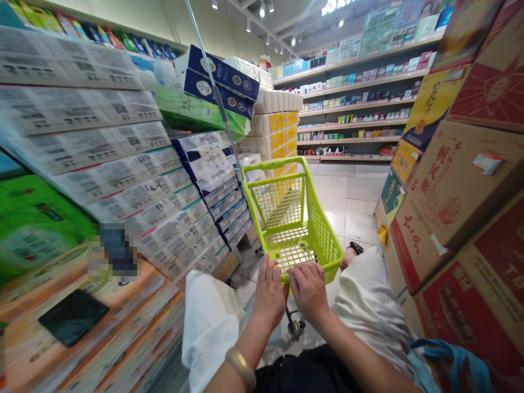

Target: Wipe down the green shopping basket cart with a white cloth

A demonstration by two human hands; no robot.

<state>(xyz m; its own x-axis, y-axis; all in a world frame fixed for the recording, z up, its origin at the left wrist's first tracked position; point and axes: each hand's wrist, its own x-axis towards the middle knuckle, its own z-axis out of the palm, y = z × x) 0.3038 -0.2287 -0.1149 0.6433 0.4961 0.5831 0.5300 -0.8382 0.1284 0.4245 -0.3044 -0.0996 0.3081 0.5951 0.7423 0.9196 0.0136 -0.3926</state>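
A lime-green shopping basket cart (327,240) stands on the floor right in front of me, empty. My left hand (269,292) and my right hand (309,289) lie side by side on its near rim, fingers curled over the edge. A gold bangle (242,367) sits on my left wrist. My legs in white trousers (368,305) show either side of the cart.
Stacked tissue packs (135,180) fill the left, with a dark phone (72,316) lying on an orange box. Cardboard boxes (458,191) wall the right. A metal pole (210,76) rises behind the cart. Tiled aisle floor (352,191) leads to far shelves (356,109).
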